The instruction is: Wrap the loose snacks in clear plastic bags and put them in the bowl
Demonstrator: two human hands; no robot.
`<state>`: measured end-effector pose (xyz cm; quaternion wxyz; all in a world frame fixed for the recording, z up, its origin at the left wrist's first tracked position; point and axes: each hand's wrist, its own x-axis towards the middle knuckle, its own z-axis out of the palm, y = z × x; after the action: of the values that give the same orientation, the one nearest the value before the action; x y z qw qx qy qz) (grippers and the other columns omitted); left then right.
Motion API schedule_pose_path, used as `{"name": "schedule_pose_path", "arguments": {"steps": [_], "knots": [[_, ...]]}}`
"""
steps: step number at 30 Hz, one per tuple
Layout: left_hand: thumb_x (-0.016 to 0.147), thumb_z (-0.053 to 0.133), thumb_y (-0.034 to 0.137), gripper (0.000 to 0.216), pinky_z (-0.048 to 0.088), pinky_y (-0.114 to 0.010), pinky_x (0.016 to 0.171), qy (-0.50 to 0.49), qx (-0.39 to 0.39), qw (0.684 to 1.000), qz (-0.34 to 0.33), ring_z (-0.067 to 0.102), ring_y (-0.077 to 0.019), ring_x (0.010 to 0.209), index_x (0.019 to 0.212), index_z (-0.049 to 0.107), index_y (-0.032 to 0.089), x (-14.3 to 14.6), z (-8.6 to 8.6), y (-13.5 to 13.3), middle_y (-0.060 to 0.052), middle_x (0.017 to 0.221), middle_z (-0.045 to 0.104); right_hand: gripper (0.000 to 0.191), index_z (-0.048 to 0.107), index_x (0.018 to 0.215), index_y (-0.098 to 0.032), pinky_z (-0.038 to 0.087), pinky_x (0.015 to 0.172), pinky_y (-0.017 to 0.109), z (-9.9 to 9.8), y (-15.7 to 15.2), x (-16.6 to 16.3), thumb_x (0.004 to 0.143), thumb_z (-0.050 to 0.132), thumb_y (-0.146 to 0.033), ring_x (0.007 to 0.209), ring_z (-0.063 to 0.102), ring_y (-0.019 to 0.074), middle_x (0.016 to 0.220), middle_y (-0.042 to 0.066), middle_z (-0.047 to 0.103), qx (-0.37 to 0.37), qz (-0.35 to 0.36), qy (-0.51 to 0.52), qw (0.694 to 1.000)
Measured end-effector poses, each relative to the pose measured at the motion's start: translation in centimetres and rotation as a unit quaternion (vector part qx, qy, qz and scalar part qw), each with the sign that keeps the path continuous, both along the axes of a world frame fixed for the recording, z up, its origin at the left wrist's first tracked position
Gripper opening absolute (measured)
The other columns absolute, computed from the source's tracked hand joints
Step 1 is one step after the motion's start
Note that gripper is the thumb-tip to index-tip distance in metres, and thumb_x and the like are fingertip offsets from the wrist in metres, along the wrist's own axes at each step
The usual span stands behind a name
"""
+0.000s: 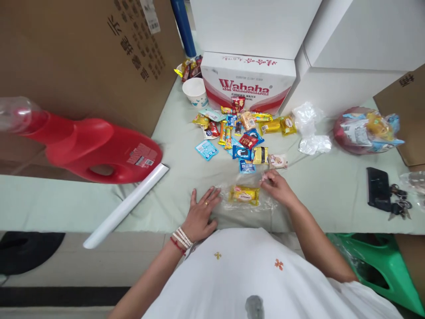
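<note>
A yellow wrapped snack (pixel 245 195) lies on or in a clear plastic bag (pixel 265 205) in front of me, between my hands. My left hand (pixel 201 212) rests flat at the bag's left edge, fingers spread, with a ring and bead bracelets showing. At the upper right corner of the bag, my right hand (pixel 276 186) pinches a bit of the clear plastic. Just beyond lies a loose pile of small packaged snacks (pixel 241 153) in blue, red and yellow wrappers.
Behind the pile stand a Wahaha box (pixel 249 84) and a paper cup (pixel 195 92). Leftward are a red jug (pixel 109 150) and a white roll (pixel 126 206). Rightward are crumpled clear bags (pixel 312 128), a filled bowl (pixel 365 130), a black phone (pixel 378 188) and keys (pixel 401 206).
</note>
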<state>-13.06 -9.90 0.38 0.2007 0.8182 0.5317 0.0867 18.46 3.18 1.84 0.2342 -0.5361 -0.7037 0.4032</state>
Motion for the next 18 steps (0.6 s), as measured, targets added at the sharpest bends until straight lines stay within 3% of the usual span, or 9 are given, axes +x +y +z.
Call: {"name": "schedule_pose_path", "arguments": {"steps": [2,4,6,9,11,13,16,18], "knots": [[0.074,0.055,0.024,0.066,-0.010,-0.071,0.122,0.016,0.000,1.000,-0.003,0.029,-0.0345,0.157,0.140,0.057,0.023,0.2,0.0,0.0,-0.014,0.166,0.040,0.029,0.056,0.079,-0.021,0.048,0.076,0.031,0.7,0.1,0.5,0.084,0.065,-0.048,0.084,0.059,0.0191,0.095,0.006,0.064,-0.050,0.010,0.073,0.996],[0.075,0.056,0.024,0.060,-0.010,-0.072,0.122,0.022,0.001,1.000,-0.005,0.027,-0.0351,0.158,0.135,0.062,0.025,0.4,-0.1,0.0,-0.012,0.167,0.038,0.035,0.051,0.080,-0.022,0.047,0.067,0.029,1.2,0.5,1.7,0.080,0.070,-0.052,0.072,0.058,0.0172,0.085,0.003,0.065,-0.133,0.006,0.119,0.984],[0.075,0.056,0.022,0.060,-0.010,-0.072,0.122,0.019,0.003,1.000,-0.003,0.027,-0.0346,0.158,0.134,0.064,0.026,0.3,-0.3,0.0,-0.011,0.167,0.039,0.039,0.052,0.083,-0.022,0.045,0.062,0.028,1.5,1.1,3.4,0.076,0.073,-0.055,0.064,0.055,0.0155,0.075,-0.001,0.062,-0.153,-0.051,0.122,0.979],[0.071,0.058,0.021,0.066,-0.010,-0.071,0.121,0.000,0.010,1.000,-0.009,0.027,-0.0354,0.158,0.137,0.063,0.030,-0.2,-0.7,-0.1,-0.010,0.169,0.035,0.033,0.060,0.086,-0.020,0.046,0.068,0.029,2.1,1.8,5.5,0.076,0.072,-0.050,0.070,0.054,0.0160,0.083,0.002,0.063,0.012,-0.228,0.004,0.974],[0.069,0.061,0.021,0.071,-0.011,-0.072,0.121,-0.020,0.012,0.999,-0.023,0.023,-0.0383,0.159,0.138,0.064,0.034,-0.7,-1.0,-0.1,-0.007,0.172,0.027,0.022,0.065,0.088,-0.020,0.047,0.073,0.031,2.6,1.6,5.6,0.083,0.066,-0.041,0.074,0.055,0.0168,0.091,0.004,0.064,0.127,-0.258,-0.075,0.955],[0.069,0.064,0.023,0.071,-0.010,-0.073,0.120,-0.039,0.008,0.998,-0.040,0.019,-0.0418,0.159,0.138,0.065,0.038,-1.2,-1.2,-0.1,-0.003,0.175,0.016,0.015,0.068,0.091,-0.021,0.047,0.076,0.031,3.0,0.9,4.3,0.091,0.058,-0.032,0.078,0.057,0.0178,0.094,0.005,0.065,0.162,-0.139,-0.086,0.973],[0.075,0.068,0.030,0.064,-0.008,-0.075,0.119,-0.047,0.004,0.997,-0.055,0.015,-0.0446,0.159,0.138,0.065,0.041,-1.7,-1.4,-0.1,-0.001,0.176,0.004,0.019,0.071,0.097,-0.021,0.047,0.080,0.030,3.1,-0.4,0.5,0.098,0.052,-0.024,0.087,0.061,0.0192,0.095,0.006,0.068,0.116,0.089,-0.089,0.985],[0.080,0.070,0.035,0.061,-0.007,-0.077,0.118,-0.038,0.005,0.997,-0.064,0.013,-0.0448,0.160,0.140,0.063,0.043,-1.8,-1.3,-0.1,-0.002,0.176,0.002,0.017,0.072,0.101,-0.021,0.045,0.080,0.029,2.9,-0.7,-2.1,0.100,0.056,-0.027,0.093,0.062,0.0206,0.098,0.007,0.069,0.082,0.140,-0.153,0.975]]}}
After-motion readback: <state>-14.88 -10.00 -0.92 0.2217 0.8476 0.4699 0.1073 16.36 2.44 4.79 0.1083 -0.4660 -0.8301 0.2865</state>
